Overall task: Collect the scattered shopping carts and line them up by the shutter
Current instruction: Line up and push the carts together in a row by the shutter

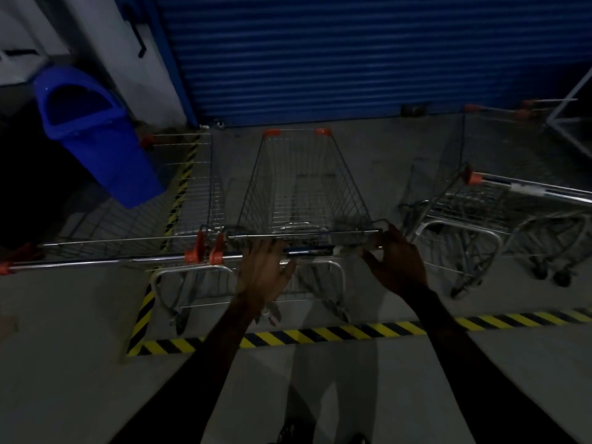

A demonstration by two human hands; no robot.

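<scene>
A wire shopping cart (304, 187) with orange corner caps stands in front of me, its nose pointing at the blue shutter (352, 52). My left hand (264, 267) lies over its handle bar (315, 250), fingers curled on it. My right hand (395, 261) holds the right end of the same handle. A second cart (160, 200) stands right beside it on the left, also facing the shutter. Further carts (487, 213) stand at an angle on the right, apart from the row.
A blue plastic bin (96, 133) leans by the white pillar (128, 43) at the left. Yellow-and-black hazard tape (320, 334) marks the concrete floor under and behind the carts. A metal frame (570, 113) stands at the far right. The scene is dim.
</scene>
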